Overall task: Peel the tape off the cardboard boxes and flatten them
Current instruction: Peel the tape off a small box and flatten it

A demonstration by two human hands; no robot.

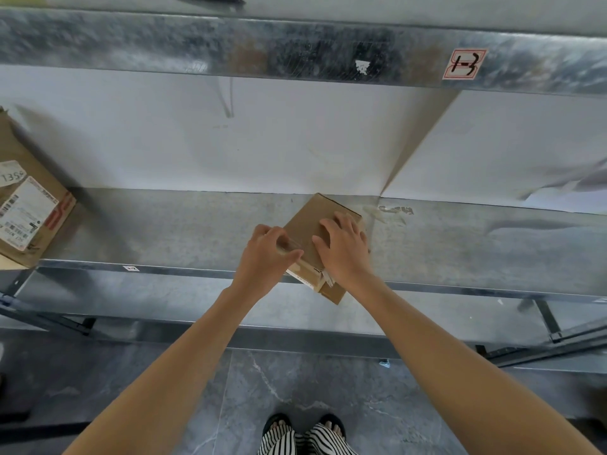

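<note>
A small brown cardboard box (308,224) lies on the metal shelf (164,231), its near corner jutting past the shelf's front edge. My right hand (343,247) rests flat on the box's top with the fingers spread. My left hand (267,254) is at the box's left edge and pinches a strip of clear tape (289,246) between thumb and fingers. A white label shows on the box's near side, under my hands.
A larger cardboard box (29,208) with shipping labels sits at the shelf's left end. A white wall panel backs the shelf, and an upper metal shelf beam (295,50) runs overhead. Tape residue (394,213) marks the shelf right of the box. Grey tiled floor lies below.
</note>
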